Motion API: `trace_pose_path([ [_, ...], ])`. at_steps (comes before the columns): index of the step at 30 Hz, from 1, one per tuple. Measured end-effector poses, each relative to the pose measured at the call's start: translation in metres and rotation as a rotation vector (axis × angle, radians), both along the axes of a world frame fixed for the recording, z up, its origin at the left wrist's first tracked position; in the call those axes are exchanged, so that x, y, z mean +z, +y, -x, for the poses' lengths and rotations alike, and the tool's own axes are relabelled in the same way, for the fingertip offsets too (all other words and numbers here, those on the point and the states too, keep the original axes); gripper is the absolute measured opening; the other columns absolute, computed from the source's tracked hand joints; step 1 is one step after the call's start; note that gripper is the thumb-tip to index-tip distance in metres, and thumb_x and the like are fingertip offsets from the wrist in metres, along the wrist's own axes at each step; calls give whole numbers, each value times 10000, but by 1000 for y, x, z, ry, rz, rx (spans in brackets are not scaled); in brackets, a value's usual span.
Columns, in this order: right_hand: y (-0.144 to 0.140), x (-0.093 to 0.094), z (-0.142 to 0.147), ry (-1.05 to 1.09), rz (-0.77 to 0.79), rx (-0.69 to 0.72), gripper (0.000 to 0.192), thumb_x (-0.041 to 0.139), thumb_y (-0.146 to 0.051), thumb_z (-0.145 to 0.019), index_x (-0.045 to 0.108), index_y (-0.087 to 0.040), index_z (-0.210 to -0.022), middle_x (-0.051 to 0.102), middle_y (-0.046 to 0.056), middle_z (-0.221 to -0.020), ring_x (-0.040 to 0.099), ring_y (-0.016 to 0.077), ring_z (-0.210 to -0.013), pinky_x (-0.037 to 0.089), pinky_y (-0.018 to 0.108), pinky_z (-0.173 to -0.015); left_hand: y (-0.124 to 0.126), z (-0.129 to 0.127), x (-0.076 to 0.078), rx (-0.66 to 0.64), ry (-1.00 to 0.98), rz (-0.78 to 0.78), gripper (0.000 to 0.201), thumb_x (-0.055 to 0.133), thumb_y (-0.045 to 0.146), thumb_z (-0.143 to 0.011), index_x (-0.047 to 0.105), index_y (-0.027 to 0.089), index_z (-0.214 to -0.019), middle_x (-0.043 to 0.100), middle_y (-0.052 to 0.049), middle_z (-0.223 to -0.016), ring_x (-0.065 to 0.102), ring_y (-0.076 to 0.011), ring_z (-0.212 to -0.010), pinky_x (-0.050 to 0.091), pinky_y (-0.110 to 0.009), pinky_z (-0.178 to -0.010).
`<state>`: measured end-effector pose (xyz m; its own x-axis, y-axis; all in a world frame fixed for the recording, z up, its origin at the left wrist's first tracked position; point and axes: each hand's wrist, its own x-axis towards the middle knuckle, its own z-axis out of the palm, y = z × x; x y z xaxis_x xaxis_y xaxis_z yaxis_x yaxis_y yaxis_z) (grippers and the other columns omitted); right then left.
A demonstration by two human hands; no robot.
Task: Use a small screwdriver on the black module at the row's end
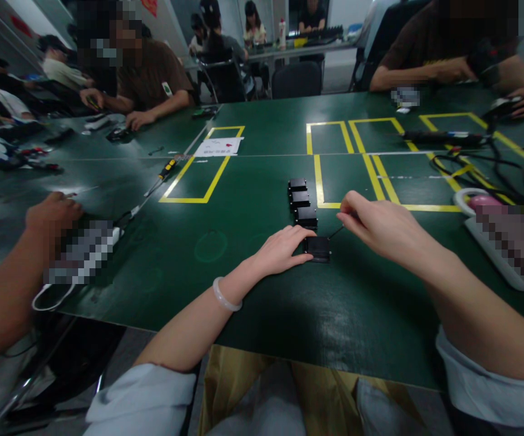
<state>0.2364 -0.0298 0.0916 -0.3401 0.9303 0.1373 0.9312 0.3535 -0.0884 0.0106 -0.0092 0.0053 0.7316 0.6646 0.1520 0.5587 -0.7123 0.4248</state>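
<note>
A small black box point(318, 249) lies on the green table in front of me. My left hand point(285, 248), with a pale bracelet on its wrist, closes thumb and fingers around the box's left side. Pinched in the fingers of my right hand point(371, 219) is a thin dark rod point(336, 232), perhaps a hex key. Its free end reaches the box's upper right corner; the other end is hidden in my fingers. Beyond my left hand, three similar black boxes point(300, 198) stand in a row leading away from me.
Yellow tape outlines point(207, 198) mark the green table point(252, 315). A yellow-black screwdriver point(167, 170) lies left, near a paper sheet point(218, 146). At right are a dark power tool point(446, 138), cables and a white tray point(493, 254). A co-worker's arm point(11, 278) reaches in from the left; others sit opposite.
</note>
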Motion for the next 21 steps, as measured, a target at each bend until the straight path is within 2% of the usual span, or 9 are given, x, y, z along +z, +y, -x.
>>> trace_pose_path([
  [8,2,-2,-4,106,30,35,167,433,-321,-894,461,-212,-1017,650,32,-777,561,176,-634,271,275,-525,1,0,-1,1,-7,2,377,591,388,-911,481,228,-1234,583,-62,-1166,549,-231,-1032,463,-365,-881],
  [16,0,1,-1,9,-4,0,202,397,-405,-937,477,-219,-929,612,31,-694,528,183,-592,233,284,-507,0,0,0,3,2,3,381,590,383,-911,481,232,-1243,579,-64,-1170,545,-231,-1032,464,-363,-877],
  [21,1,-2,-4,74,31,71,132,400,-320,-929,463,-214,-975,628,32,-729,547,176,-608,262,282,-523,0,0,0,-2,3,10,381,586,384,-912,480,234,-1246,579,-64,-1170,545,-231,-1038,463,-370,-884],
])
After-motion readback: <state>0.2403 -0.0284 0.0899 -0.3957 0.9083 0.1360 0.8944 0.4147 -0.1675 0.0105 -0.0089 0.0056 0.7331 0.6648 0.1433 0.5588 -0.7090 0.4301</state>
